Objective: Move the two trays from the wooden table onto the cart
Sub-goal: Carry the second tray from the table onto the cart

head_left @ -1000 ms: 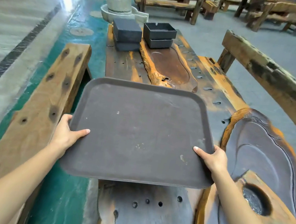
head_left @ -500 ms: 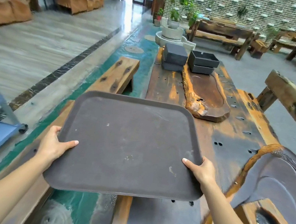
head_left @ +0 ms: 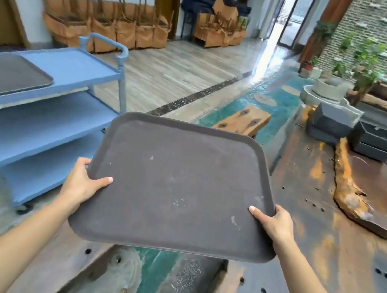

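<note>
Both hands are gripping a big brown tray [head_left: 181, 185], the left hand [head_left: 81, 183] and right hand [head_left: 274, 222] on opposite sides to keep it flat. It is hanging in the air between the counter [head_left: 324, 243] and the blue cart [head_left: 73, 69], where another tray [head_left: 3, 75] is lying.

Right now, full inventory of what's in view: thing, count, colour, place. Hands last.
held tray: 1, dark brown, in the air between cart and table, empty
tray on cart: 1, dark brown, top shelf, left
cart: 1, blue, three shelves, left
wooden table: 1, dark with orange patches, right
bench: 1, wood, beyond the held tray
bins: 4, dark grey, two stacks at the table's far end
wood slab: 1, brown and orange, on the table
stacked chairs: many, tan covers, far wall
left hand: grips tray's left edge
right hand: grips tray's right edge
</note>
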